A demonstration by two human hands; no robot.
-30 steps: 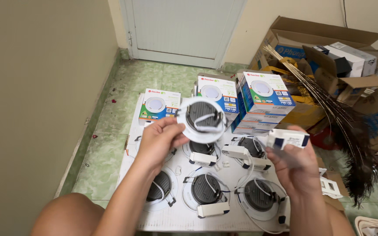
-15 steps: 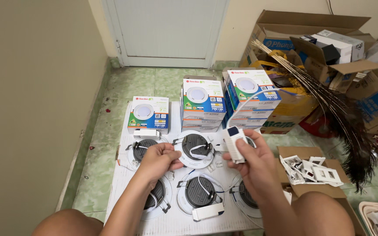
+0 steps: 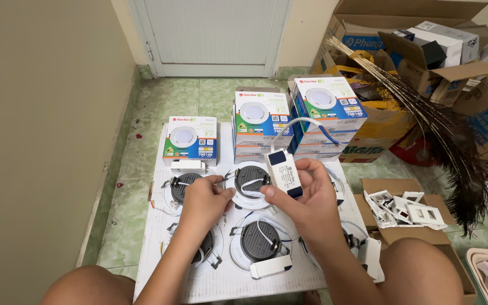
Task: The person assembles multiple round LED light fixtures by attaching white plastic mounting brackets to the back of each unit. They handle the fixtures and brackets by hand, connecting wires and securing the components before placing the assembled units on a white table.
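While the right hand [image 3: 312,195] closes thumb and fingers around a small white driver box [image 3: 283,171], holding it tilted with its dark end down near the palm, the left hand [image 3: 204,197] rests with fingers curled on the rim of a round ceiling light [image 3: 252,181] lying face down on the white board [image 3: 159,248]. The left fingers are narrow, pinched at the light's edge; whether they truly grip it or only touch it I cannot tell. A white wire [image 3: 300,121] loops up from the box's top end toward the stacked cartons [image 3: 258,121]. The box sits just above and to the right of the light, held over it, with the left hand just beside it.

Other lights [image 3: 261,240] lie face down on the board around the hands, and a second white driver box [image 3: 270,266] lies near the board's front edge. A cardboard tray of white plastic parts [image 3: 405,206] stands to the right.

Compared with half a second ago, the box has turned more upright and sits higher in the right hand, and the left hand has shifted to the light's left rim.
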